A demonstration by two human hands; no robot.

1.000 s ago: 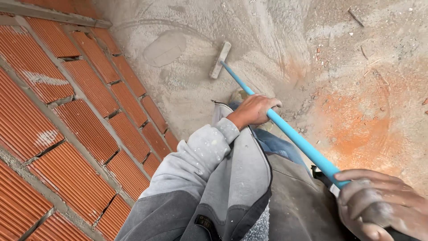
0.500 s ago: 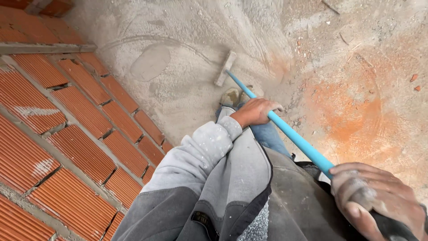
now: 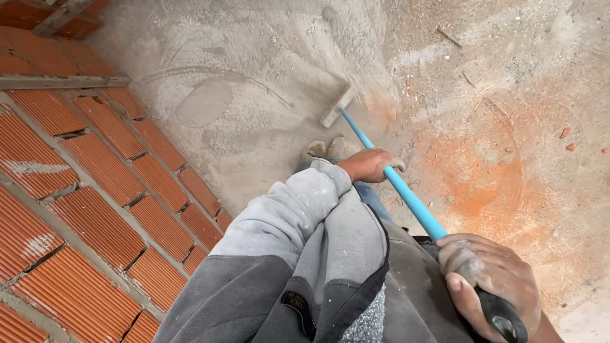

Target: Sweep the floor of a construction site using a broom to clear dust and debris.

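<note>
I have both hands on the broom: my left hand (image 3: 367,165) is wrapped shut around the blue handle (image 3: 394,181) about midway down, and my right hand (image 3: 489,286) is closed over the black end cap (image 3: 505,317) at the near end, close to my body. The broom head (image 3: 337,107) sits flat on the dusty floor (image 3: 254,76) just beyond my shoes (image 3: 327,150), at the edge of a band of loose grey dust. To sweep well here, I judge it best to keep the head low and level so the bristles drag the fine dust rather than flick it up, using the left hand as a pivot and letting the right hand drive short, overlapping strokes. The floor is rough concrete, grey and powdery on the left and far side, stained orange with brick dust (image 3: 483,178) on the right, with small twigs and brick chips scattered about. A wall of ribbed red bricks (image 3: 82,190) runs along the left, its mortar joints uneven, so dust will likely lodge along its base. My grey sleeve (image 3: 298,216) fills the near centre.
</note>
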